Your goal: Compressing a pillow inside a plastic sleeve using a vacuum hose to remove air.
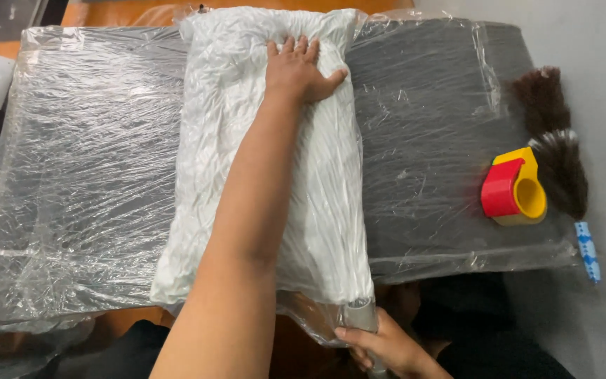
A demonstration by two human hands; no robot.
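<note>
A white crinkled pillow sealed in a clear plastic bag [247, 161] is laid across a film-wrapped grey cushion [92, 175]. It is pressed flat by the open left hand [299, 70], while a grey nozzle [362, 316] at the bag's near edge is gripped by the right hand [387, 347]. A red-and-yellow tape dispenser [513, 189] is seen nearby.

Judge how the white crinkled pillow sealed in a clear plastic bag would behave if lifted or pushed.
The white crinkled pillow in its clear plastic bag probably flops and feels light: it dents under the left hand. Its glossy film likely slides on the plastic-wrapped grey cushion. The right hand grips a grey nozzle.
</note>
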